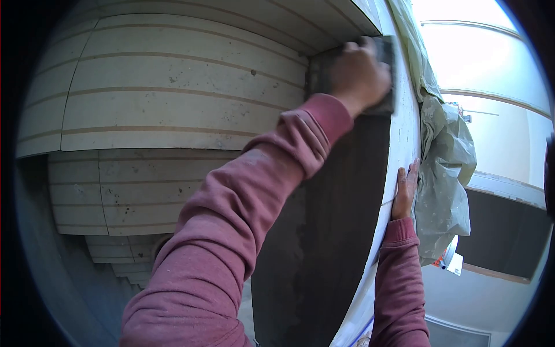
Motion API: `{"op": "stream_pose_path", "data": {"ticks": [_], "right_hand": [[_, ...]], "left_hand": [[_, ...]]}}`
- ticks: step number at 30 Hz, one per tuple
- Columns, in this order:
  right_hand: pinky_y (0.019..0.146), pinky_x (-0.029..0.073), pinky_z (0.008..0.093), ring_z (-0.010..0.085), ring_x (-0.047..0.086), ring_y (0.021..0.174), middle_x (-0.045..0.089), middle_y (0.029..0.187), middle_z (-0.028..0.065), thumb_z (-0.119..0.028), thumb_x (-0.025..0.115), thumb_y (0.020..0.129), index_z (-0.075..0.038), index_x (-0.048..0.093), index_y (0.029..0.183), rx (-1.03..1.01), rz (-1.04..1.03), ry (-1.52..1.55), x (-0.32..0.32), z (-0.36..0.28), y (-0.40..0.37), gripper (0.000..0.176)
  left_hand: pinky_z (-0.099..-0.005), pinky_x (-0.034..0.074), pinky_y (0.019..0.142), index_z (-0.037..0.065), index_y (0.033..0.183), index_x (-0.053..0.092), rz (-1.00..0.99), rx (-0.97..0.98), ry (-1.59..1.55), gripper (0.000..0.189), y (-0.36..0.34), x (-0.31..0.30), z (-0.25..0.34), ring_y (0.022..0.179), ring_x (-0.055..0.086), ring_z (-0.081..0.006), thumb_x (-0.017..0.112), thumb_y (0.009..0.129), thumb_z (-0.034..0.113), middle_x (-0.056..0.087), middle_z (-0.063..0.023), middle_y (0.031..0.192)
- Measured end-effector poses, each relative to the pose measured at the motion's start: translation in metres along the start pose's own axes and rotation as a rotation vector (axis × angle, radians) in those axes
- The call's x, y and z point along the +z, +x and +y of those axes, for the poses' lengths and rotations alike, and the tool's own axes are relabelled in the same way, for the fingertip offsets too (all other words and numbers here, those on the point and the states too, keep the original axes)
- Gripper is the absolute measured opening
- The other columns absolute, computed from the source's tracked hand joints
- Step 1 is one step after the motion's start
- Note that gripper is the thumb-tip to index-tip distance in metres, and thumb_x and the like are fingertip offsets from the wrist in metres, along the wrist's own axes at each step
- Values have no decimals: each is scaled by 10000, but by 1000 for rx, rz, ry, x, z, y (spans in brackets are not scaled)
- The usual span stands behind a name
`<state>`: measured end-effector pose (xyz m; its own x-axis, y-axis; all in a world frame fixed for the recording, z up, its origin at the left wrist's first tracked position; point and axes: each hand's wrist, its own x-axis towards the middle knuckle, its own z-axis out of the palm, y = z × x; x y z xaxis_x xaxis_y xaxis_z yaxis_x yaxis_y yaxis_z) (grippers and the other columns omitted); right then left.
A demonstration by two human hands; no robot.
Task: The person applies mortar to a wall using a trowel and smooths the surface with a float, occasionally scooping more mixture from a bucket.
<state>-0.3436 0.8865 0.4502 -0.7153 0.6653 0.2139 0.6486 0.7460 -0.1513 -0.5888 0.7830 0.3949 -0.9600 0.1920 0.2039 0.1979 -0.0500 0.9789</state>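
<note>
My left hand (361,75), slightly blurred, is closed on a dark rectangular float (387,75). The float lies flat against the upper end of a long dark grey, damp-looking surface (341,202). A white edge (383,220) runs along that surface's right side. Resting on this edge is my right hand (407,188), fingers stretched out, with nothing held. Pale step slabs with brown stripes (179,81) border the grey surface on the left. Both my arms wear dusty dark pink sleeves.
Spotted, striped steps (139,191) continue downward at the lower left. Crumpled translucent plastic sheeting (448,173) hangs just beyond the white edge. Further right, a white container with an orange label (448,254) is partly hidden, near a dark grey panel (503,231).
</note>
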Motion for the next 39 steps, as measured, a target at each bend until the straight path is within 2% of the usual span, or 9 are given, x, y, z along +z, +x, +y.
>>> {"op": "stream_pose_path", "data": {"ticks": [2, 6, 10, 12, 18, 20, 28, 33, 39], "right_hand": [[1070, 130, 342, 282, 214, 1314, 246, 1418, 176, -388, 437, 894, 7, 195, 1379, 14, 1, -12, -1, -2, 0, 671], [1070, 127, 342, 282, 214, 1314, 248, 1420, 165, -405, 437, 890, -1, 199, 1380, -9, 22, 81, 1, 13, 2, 679], [1071, 122, 350, 285, 215, 1314, 252, 1418, 161, -445, 423, 883, -4, 203, 1380, -10, 8, 34, 2, 7, 2, 700], [1071, 121, 354, 286, 215, 1313, 253, 1418, 163, -457, 418, 882, -4, 204, 1380, -5, 18, 41, 2, 4, 2, 707], [1068, 130, 357, 289, 222, 1308, 262, 1412, 166, -456, 417, 884, -6, 205, 1380, -22, 17, 31, 4, 13, 1, 703], [1068, 131, 356, 290, 226, 1306, 264, 1411, 168, -459, 420, 882, -5, 206, 1380, -15, 19, 75, 3, 8, 2, 707], [1068, 127, 359, 295, 231, 1302, 260, 1410, 177, -453, 428, 879, -7, 196, 1383, -7, 11, 45, 2, 6, 0, 712], [1068, 117, 368, 300, 225, 1304, 257, 1411, 176, -464, 423, 876, -4, 188, 1384, -1, 14, 49, 3, 8, 4, 725], [1065, 122, 370, 304, 229, 1300, 261, 1410, 172, -467, 422, 875, -9, 189, 1386, -6, 12, 62, 1, 1, 1, 724]], "left_hand": [[-448, 479, 706, 31, 1179, 504, 27, 157, -58, 515, -24, -5, 18, 798, 578, -413, 607, 727, 257, 572, -220, 899], [-439, 476, 725, 8, 1143, 537, -8, -136, 0, 501, -28, -1, -45, 810, 579, -409, 616, 720, 266, 557, -255, 993], [-424, 474, 741, -3, 1154, 534, -71, -182, 26, 520, -5, 4, -62, 829, 577, -408, 622, 717, 265, 552, -276, 1007], [-421, 472, 744, -5, 1162, 530, 57, 79, -25, 530, -25, -4, -37, 843, 574, -406, 625, 718, 266, 572, -276, 944], [-395, 455, 809, -45, 1142, 533, -30, -158, -4, 527, -12, -1, -44, 910, 558, -380, 616, 729, 271, 564, -277, 961], [-403, 468, 780, -37, 1145, 534, 47, 63, -13, 526, -14, -3, -33, 873, 571, -386, 621, 724, 266, 579, -267, 919], [-382, 461, 800, -64, 1132, 530, -14, -29, 12, 528, 3, 1, -35, 901, 563, -384, 621, 723, 258, 574, -281, 954], [-414, 459, 787, -1, 1200, 500, -95, 49, -55, 554, -67, -21, -34, 879, 567, -365, 623, 730, 265, 564, -247, 922], [-405, 462, 784, -13, 1194, 500, 14, 9, -3, 548, -10, 2, -38, 873, 561, -379, 614, 738, 269, 563, -242, 943]]}}
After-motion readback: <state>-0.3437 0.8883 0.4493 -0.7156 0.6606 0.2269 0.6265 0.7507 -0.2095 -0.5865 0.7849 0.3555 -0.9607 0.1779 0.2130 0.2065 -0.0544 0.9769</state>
